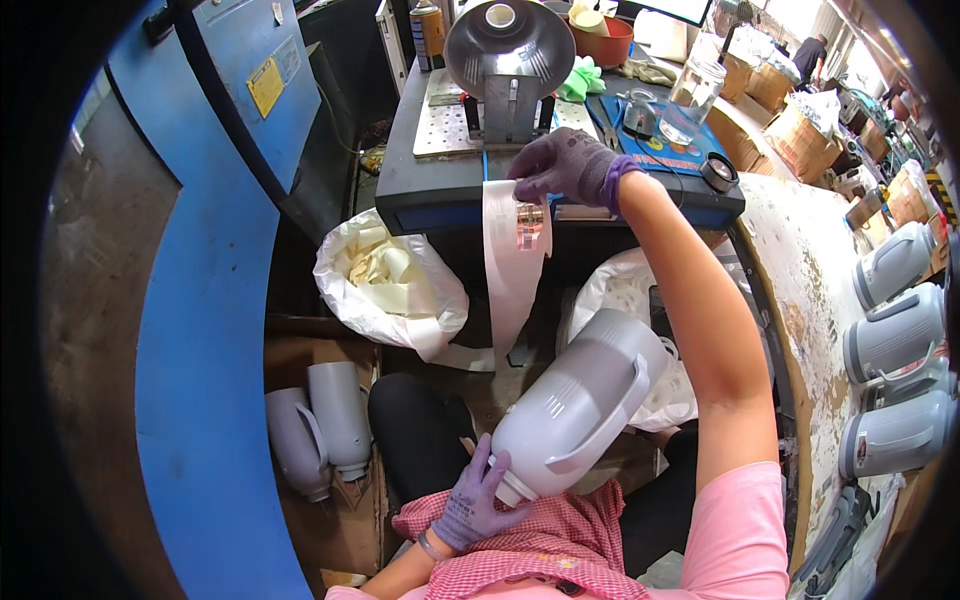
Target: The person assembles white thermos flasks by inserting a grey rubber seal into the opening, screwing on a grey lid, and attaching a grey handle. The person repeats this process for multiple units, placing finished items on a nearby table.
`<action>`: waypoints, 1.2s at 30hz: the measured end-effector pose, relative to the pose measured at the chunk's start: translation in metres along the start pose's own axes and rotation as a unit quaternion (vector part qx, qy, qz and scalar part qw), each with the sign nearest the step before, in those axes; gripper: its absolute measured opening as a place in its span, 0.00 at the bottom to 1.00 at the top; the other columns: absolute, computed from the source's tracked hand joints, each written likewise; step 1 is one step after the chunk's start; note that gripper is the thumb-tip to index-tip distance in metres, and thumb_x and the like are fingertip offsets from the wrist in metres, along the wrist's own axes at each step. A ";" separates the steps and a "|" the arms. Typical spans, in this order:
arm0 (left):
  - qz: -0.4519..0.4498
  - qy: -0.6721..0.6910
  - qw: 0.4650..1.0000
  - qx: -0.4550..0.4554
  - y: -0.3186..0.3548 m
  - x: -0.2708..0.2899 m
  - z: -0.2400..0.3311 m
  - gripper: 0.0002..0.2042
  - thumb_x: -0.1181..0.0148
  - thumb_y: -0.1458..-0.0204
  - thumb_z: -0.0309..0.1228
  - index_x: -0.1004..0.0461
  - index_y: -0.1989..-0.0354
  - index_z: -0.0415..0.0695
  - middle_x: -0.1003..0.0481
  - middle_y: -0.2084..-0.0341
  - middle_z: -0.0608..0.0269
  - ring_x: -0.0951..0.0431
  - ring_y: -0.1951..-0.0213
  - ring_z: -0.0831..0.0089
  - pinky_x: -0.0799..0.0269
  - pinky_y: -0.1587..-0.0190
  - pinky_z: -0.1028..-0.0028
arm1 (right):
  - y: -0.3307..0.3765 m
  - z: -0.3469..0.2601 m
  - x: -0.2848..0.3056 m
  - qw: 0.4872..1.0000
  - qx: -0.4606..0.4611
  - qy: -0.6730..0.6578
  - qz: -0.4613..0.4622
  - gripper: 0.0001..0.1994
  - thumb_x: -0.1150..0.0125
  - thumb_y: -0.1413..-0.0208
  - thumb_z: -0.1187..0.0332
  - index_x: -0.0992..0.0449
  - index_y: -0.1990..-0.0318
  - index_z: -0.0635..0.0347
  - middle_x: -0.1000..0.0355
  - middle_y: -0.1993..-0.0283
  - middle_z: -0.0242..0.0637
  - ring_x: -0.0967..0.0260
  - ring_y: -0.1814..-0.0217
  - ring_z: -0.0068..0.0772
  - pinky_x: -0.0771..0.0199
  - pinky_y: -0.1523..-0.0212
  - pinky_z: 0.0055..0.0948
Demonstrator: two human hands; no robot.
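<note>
A light grey plastic jug shell [575, 415] with a long side handle lies tilted across my lap, its wide end up and to the right. My left hand [480, 503], in a purple-grey glove, is closed around its narrow neck end. Up at the table's front edge, my gloved right hand [575, 168] pinches the top of a white label strip [512, 260]. The strip hangs down toward the floor, and a shiny copper-coloured label [530, 228] shows on it just below my fingers.
On the table [420, 180] stand a metal lamp-like reflector [510, 60], a glass jar [692, 100] and a red bowl [604, 42]. Below are a bag of paper scraps [345, 285] and boxed grey jug shells [338, 415]. More grey jugs [895, 335] stand at right; a blue cabinet [205, 400] rises left.
</note>
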State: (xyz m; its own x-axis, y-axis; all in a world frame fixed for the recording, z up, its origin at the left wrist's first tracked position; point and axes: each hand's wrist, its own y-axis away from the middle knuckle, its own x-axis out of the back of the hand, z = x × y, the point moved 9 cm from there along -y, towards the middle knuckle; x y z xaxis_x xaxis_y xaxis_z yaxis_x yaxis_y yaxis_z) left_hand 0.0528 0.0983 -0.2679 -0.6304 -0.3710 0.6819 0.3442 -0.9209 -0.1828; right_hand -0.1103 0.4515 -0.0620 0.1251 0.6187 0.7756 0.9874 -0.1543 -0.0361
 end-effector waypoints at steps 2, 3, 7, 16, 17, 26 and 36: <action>-0.016 0.023 0.999 0.020 -0.001 -0.002 -0.004 0.53 0.23 0.60 0.45 0.50 0.27 0.41 0.50 0.32 0.24 0.35 0.37 0.30 0.30 0.39 0.53 | 0.009 -0.007 0.008 0.996 0.015 0.046 0.076 0.11 0.29 0.49 0.63 0.17 0.60 0.57 0.20 0.63 0.39 0.21 0.57 0.38 0.22 0.53 0.34; -0.020 0.041 0.998 0.037 0.002 -0.005 -0.007 0.54 0.23 0.60 0.46 0.51 0.27 0.41 0.50 0.32 0.24 0.36 0.37 0.29 0.30 0.38 0.53 | 0.022 -0.015 0.010 0.986 0.039 0.091 0.136 0.11 0.28 0.50 0.63 0.17 0.62 0.56 0.20 0.63 0.40 0.21 0.57 0.38 0.22 0.53 0.34; 0.016 0.082 0.996 0.033 0.013 -0.019 -0.012 0.57 0.23 0.60 0.47 0.55 0.27 0.35 0.50 0.33 0.22 0.40 0.35 0.27 0.32 0.37 0.52 | 0.142 -0.091 0.008 0.896 0.215 0.184 0.342 0.06 0.27 0.56 0.67 0.20 0.71 0.49 0.23 0.54 0.34 0.29 0.43 0.43 0.30 0.44 0.41; 0.006 0.017 0.998 -0.055 0.017 -0.055 -0.003 0.63 0.21 0.63 0.37 0.68 0.25 0.40 0.45 0.34 0.34 0.36 0.35 0.38 0.35 0.36 0.51 | 0.377 0.123 -0.146 0.682 -0.342 -0.512 0.395 0.09 0.33 0.41 0.64 0.23 0.61 0.59 0.26 0.69 0.26 0.33 0.73 0.13 0.38 0.75 0.15; -0.013 0.040 0.999 -0.012 0.013 -0.057 -0.006 0.63 0.22 0.63 0.37 0.69 0.25 0.41 0.44 0.34 0.35 0.35 0.36 0.39 0.35 0.37 0.52 | 0.373 0.119 -0.153 0.668 -0.339 -0.531 0.396 0.09 0.33 0.41 0.64 0.23 0.61 0.60 0.26 0.69 0.26 0.33 0.73 0.13 0.38 0.75 0.14; -0.042 0.106 0.990 0.079 0.005 -0.072 -0.011 0.63 0.23 0.61 0.34 0.73 0.25 0.40 0.42 0.34 0.37 0.32 0.36 0.46 0.34 0.37 0.54 | 0.349 0.161 -0.161 0.714 -0.312 -0.512 0.362 0.14 0.30 0.43 0.64 0.22 0.59 0.67 0.26 0.69 0.30 0.31 0.70 0.15 0.32 0.70 0.17; -0.050 0.101 0.989 0.094 0.010 -0.078 -0.021 0.64 0.24 0.59 0.34 0.75 0.25 0.41 0.40 0.35 0.38 0.31 0.37 0.46 0.35 0.36 0.54 | 0.342 0.171 -0.162 0.739 -0.313 -0.481 0.352 0.18 0.27 0.47 0.58 0.23 0.60 0.65 0.25 0.69 0.33 0.28 0.70 0.20 0.27 0.66 0.22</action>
State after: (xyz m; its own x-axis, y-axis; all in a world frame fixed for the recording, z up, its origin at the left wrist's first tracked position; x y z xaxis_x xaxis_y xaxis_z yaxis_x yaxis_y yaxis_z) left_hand 0.0912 0.1158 -0.3379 -0.7878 -0.3124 0.5308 0.3835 -0.9232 0.0259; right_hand 0.2238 0.4302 -0.3083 0.8954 0.4301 -0.1154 0.4436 -0.8389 0.3155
